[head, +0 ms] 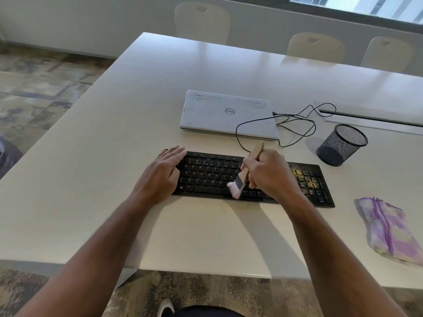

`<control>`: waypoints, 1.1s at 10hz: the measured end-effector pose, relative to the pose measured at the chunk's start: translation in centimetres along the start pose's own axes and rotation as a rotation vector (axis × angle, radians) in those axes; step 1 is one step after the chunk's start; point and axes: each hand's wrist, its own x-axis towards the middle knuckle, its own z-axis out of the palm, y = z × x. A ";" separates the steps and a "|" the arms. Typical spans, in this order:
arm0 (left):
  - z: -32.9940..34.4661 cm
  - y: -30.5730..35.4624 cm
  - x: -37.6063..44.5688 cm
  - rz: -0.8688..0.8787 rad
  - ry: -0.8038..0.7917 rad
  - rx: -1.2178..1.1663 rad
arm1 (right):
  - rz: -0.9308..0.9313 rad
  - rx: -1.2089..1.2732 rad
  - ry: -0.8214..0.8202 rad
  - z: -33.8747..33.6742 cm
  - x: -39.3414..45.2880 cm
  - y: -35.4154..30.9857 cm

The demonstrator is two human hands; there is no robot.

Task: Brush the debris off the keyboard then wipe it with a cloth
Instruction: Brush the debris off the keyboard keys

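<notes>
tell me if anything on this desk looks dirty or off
Yes: yellowish debris is scattered over the number pad at the right end of the keyboard, not yet brushed off. The closed laptop has dark scuffs on its lid.

1. I see a large pale matte rectangular table.
2. Three cream moulded chairs stand along its far edge.
3. Mottled grey-brown patterned carpet covers the floor.
4. A dark-framed window admits daylight above a plain grey wall.
</notes>
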 end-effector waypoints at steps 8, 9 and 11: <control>-0.1 0.2 0.0 -0.001 0.003 -0.007 | 0.007 -0.064 0.078 -0.9 -0.2 0.7; -0.1 0.2 0.0 0.000 0.004 -0.006 | 0.015 -0.032 0.044 -1.0 -0.2 0.9; -0.1 0.3 -0.1 0.000 0.002 -0.002 | 0.033 -0.070 0.102 -1.1 -0.3 1.2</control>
